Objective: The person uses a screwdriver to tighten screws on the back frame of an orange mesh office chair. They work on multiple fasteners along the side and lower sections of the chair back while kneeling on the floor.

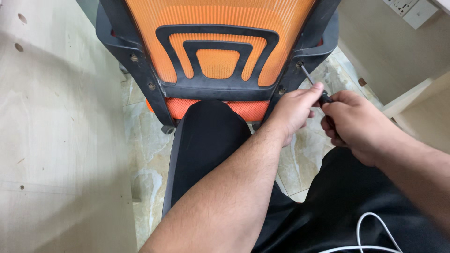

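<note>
An office chair with an orange mesh back (215, 28) and black plastic frame (213, 86) faces away from me. A screwdriver (313, 85) with a thin metal shaft and black handle points at a screw on the frame's right upright (300, 64). My left hand (294, 111) pinches the shaft near the handle. My right hand (358, 126) is wrapped around the handle, which is mostly hidden. Other screws sit on the left upright (134, 58).
My knee in black trousers (206, 140) presses against the orange seat edge (243, 110). A light wooden panel (56, 131) stands on the left. Marbled floor tiles (304, 159) lie below. A white socket (412, 9) is on the right wall. A white cable (370, 234) crosses my lap.
</note>
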